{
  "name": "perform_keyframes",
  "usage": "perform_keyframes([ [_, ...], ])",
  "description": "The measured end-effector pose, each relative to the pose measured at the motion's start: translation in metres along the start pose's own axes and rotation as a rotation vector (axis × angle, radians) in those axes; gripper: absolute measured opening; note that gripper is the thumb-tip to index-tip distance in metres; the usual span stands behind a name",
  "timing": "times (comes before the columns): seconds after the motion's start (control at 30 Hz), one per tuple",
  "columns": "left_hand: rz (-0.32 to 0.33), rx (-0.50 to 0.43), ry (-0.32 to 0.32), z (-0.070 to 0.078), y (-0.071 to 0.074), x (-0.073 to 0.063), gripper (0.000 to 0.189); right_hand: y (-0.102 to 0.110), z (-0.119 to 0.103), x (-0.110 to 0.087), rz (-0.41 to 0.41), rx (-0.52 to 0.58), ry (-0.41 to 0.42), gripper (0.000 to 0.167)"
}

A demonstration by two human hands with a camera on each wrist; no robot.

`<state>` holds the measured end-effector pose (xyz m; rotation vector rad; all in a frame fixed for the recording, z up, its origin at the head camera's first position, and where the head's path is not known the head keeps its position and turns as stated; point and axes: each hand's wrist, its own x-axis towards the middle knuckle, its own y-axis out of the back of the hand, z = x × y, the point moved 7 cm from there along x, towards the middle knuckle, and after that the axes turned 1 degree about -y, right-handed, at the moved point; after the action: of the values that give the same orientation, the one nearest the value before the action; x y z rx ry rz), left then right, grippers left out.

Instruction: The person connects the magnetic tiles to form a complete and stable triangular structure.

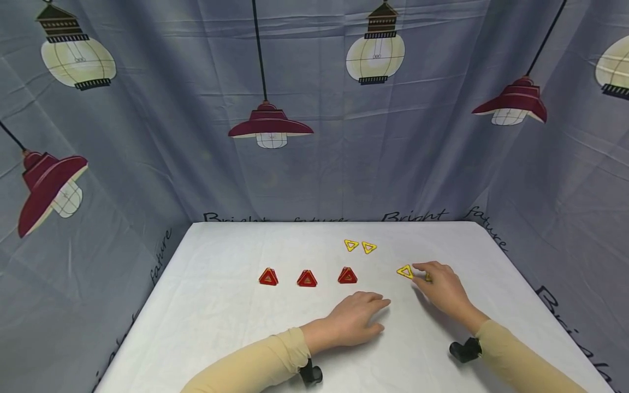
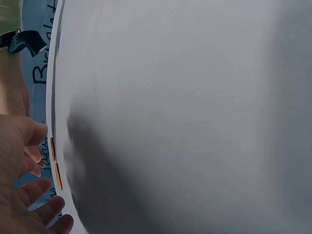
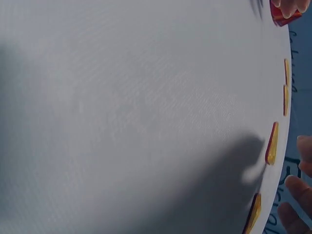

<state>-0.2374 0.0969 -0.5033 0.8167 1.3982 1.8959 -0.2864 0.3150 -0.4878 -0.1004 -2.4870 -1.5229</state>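
Observation:
In the head view, my right hand [image 1: 444,289] hovers at the right with thumb and fingers apart. A flat yellow triangle [image 1: 405,271] lies just left of its fingertips. Another yellow triangle [image 1: 429,277] lies partly hidden behind the hand. The right wrist view shows my fingers [image 3: 298,192] off the table beside yellow triangles [image 3: 272,144] with red edges. My left hand [image 1: 351,321] holds nothing, its fingers loosely extended over the white cloth. It is nearest a red pyramid-like piece [image 1: 347,275] made of triangles.
Two more red pyramid-like pieces [image 1: 307,278] stand in a row to the left. Farther back, two yellow triangles [image 1: 351,245] lie side by side. The white table [image 1: 221,251] meets a grey-blue curtain [image 1: 314,180] printed with lamps.

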Motion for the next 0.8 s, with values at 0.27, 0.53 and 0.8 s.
perform_keyframes([
  [0.27,0.009,0.033,-0.013,0.003,-0.001,0.006,0.059,0.0,0.01,-0.002,-0.015,-0.043,-0.048,0.046],
  [0.53,-0.001,0.058,0.004,0.0,-0.006,0.014,0.061,-0.001,0.021,-0.006,-0.046,-0.061,-0.074,0.052],
  [0.8,-0.028,0.059,0.035,-0.001,-0.011,0.023,0.061,-0.002,0.034,-0.008,-0.058,-0.123,-0.075,0.054],
])
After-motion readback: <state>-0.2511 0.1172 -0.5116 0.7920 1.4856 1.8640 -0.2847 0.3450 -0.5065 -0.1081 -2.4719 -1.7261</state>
